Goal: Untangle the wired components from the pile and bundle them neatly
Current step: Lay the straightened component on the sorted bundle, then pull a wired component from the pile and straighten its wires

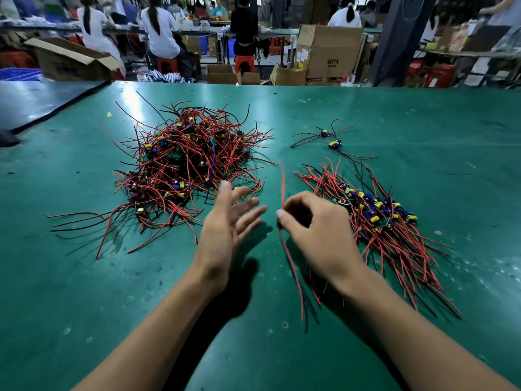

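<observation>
Right hand (pixel 318 230): grip clamped on a red wire (pixel 283 182) at centre frame, which runs on above and below the pinch. Left hand (pixel 225 221), just left of it: grip apart, fingers spread, holding nothing. Best to draw the wire clear slowly and lay it parallel on the sorted bundle (pixel 380 221) just right of the grip. The tangled pile (pixel 186 165) sits upper left on the table (pixel 423 122).

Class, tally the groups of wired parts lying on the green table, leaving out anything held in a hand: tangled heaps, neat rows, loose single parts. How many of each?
Tangled heaps: 1
Neat rows: 1
Loose single parts: 2
Total: 4
</observation>
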The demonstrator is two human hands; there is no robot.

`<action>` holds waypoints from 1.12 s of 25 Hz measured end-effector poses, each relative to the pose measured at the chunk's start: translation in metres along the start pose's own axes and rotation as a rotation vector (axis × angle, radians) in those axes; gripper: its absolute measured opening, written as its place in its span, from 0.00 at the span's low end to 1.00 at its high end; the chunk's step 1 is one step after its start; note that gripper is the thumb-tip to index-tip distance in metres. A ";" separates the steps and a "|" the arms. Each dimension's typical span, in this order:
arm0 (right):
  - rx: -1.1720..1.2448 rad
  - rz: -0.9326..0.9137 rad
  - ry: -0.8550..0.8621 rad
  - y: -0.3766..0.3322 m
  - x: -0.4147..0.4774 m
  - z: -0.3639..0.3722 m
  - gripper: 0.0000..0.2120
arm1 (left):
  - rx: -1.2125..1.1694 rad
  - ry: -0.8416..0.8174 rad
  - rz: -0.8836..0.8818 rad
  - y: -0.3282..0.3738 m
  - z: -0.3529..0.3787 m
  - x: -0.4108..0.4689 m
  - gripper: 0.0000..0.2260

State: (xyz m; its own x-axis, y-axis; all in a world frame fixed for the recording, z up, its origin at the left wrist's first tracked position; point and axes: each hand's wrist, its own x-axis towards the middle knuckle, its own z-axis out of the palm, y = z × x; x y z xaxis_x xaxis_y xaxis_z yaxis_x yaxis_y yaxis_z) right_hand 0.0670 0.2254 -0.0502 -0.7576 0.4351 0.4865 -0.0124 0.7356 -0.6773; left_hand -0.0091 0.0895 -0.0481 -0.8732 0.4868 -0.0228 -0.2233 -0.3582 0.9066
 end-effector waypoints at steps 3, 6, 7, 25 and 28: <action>-0.165 0.112 0.091 0.015 0.013 -0.024 0.04 | 0.815 0.204 0.511 -0.008 -0.012 0.002 0.06; -0.406 0.234 0.017 0.024 0.016 -0.035 0.08 | 1.200 0.285 0.498 -0.010 -0.024 0.011 0.15; -0.469 0.240 -0.008 0.023 0.014 -0.035 0.10 | 1.274 0.264 0.392 -0.011 -0.026 0.014 0.18; 0.212 0.031 -0.304 -0.001 0.004 -0.013 0.09 | 1.013 0.081 0.956 -0.001 -0.008 -0.013 0.09; 0.560 0.112 -0.404 -0.007 0.006 -0.018 0.09 | 0.887 0.004 0.952 0.000 -0.004 -0.019 0.12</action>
State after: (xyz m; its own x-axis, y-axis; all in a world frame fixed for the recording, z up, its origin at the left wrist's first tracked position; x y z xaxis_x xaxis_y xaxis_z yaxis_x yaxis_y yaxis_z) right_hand 0.0744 0.2321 -0.0329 -0.9560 0.1854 0.2273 -0.1724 0.2717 -0.9468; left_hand 0.0055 0.0774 -0.0497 -0.5309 0.3312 0.7800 0.8403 0.0866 0.5352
